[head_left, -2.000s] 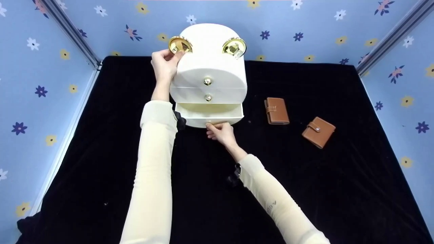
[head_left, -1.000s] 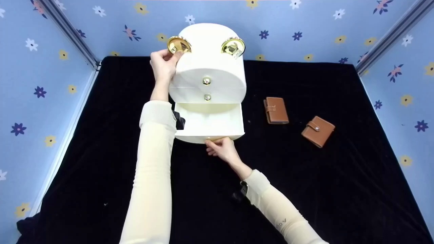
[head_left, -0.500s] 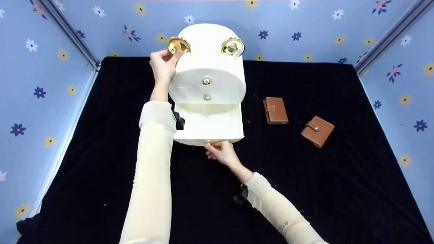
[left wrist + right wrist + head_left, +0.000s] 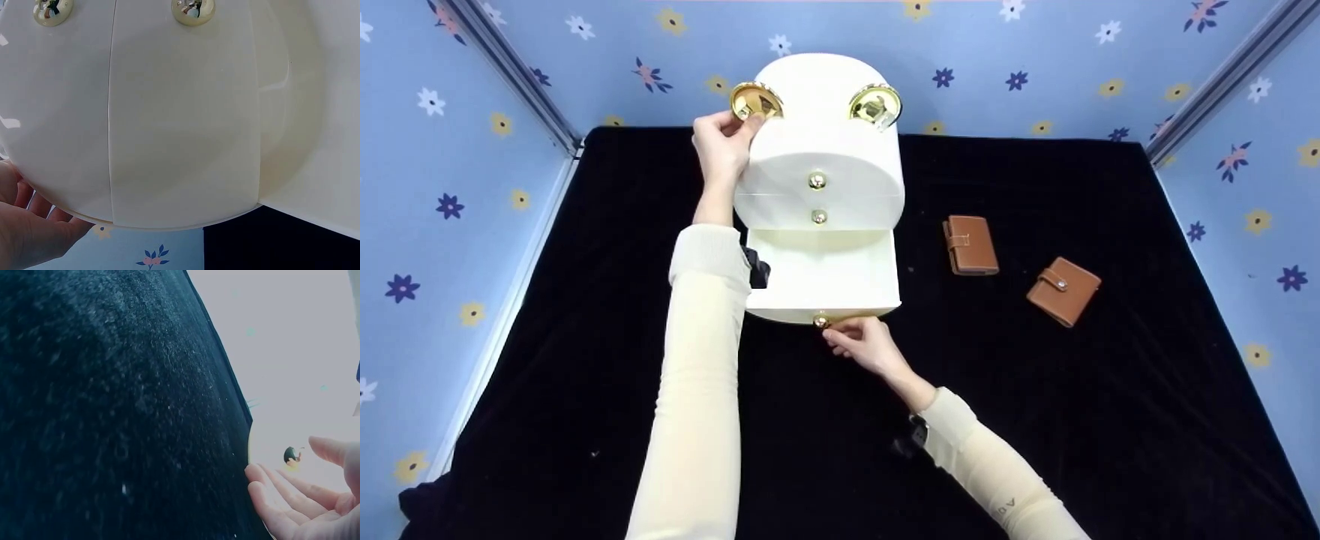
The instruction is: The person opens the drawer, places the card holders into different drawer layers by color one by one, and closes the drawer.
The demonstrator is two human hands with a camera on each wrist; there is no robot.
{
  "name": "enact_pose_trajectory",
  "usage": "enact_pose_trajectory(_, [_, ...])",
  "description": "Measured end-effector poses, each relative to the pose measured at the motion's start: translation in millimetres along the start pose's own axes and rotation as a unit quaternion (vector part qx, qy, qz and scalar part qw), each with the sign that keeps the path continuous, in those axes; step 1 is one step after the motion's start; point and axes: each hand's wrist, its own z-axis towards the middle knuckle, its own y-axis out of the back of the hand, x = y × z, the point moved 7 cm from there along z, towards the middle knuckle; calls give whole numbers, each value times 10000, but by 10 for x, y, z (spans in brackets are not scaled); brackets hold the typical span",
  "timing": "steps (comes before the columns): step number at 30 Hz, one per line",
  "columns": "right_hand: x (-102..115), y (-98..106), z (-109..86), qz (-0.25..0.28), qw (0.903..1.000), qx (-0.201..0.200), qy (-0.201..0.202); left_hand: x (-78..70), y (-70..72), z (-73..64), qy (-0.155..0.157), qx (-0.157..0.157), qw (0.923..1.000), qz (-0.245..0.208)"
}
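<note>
A white drawer box with a rounded top stands at the back of the black cloth. Two gold dish-like ears sit on it, and the left gold ear is held by my left hand, thumb in front. In the left wrist view the fingers of that hand lie along the box's side. The bottom drawer is pulled out, with nothing visible inside. Just right of its gold knob is my right hand, thumb and fingers apart in the right wrist view.
Two brown leather wallets lie right of the box: a nearer-to-it strapped wallet and a snap-button wallet. Two upper drawers with gold knobs are closed. Flower-patterned blue panels surround the black cloth.
The bottom drawer has slid out toward me, pulled by my right hand. That hand has then let go of the knob and shifted slightly right. My left hand has stayed in place.
</note>
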Motion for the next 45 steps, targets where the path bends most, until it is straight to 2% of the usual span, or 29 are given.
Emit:
enact_pose_trajectory(6, [-19, 136, -87, -144, 9997, 18, 212, -5, 13, -5, -83, -59, 9999, 99])
enact_pose_trajectory(10, [-70, 240, -133, -335, 9993, -31, 182, -1, 20, -3, -62, -59, 9999, 105])
enact_pose_trajectory(24, [-173, 667, -207, -1167, 9915, -456, 348, 9, 24, -3, -21, -33, 10000, 7])
enact_pose_trajectory(33, [-133, 1080, -153, -1793, 9794, -842, 383, 3, 17, 3, -78, -63, 9999, 97])
enact_pose_trajectory(39, [-77, 1331, -89, -1919, 9735, -1108, 566, -9, 24, 4, -258, -117, 9994, 175])
enact_pose_trajectory(45, [-66, 1572, 15, -2030, 9669, -1430, 582, -11, 15, 3, -256, -93, 9995, 182])
